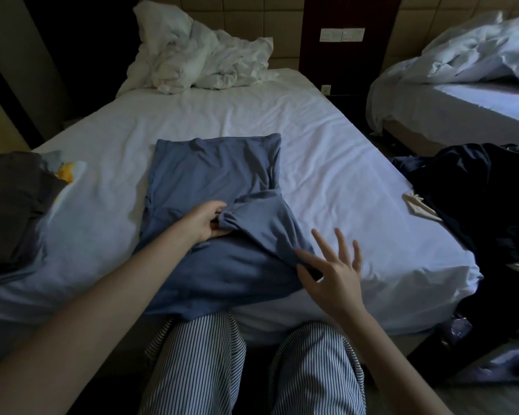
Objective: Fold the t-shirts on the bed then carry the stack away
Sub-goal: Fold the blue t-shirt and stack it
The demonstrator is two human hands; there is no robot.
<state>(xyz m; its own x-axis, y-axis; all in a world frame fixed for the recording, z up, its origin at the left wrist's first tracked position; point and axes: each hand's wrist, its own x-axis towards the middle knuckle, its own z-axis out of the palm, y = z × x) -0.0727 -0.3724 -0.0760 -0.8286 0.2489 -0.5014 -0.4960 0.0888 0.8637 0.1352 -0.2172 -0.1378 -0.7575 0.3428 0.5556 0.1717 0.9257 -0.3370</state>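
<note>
A blue t-shirt (210, 181) lies partly folded in the middle of the white bed (327, 151), its near end hanging over the bed's front edge. My left hand (206, 221) grips a bunched fold of the shirt's right side near its centre. Just right of the shirt's near corner, my right hand (331, 269) hovers with fingers spread; the thumb touches the cloth edge and holds nothing. A dark grey garment (12, 205) with a bit of pale blue and yellow cloth (65, 169) lies at the bed's left edge.
Crumpled white bedding (198, 55) is heaped at the head of the bed. A pile of dark navy clothes (480, 211) sits off the bed's right side. A second bed (462, 94) stands far right. My striped trouser legs (198, 366) are at the bed's foot.
</note>
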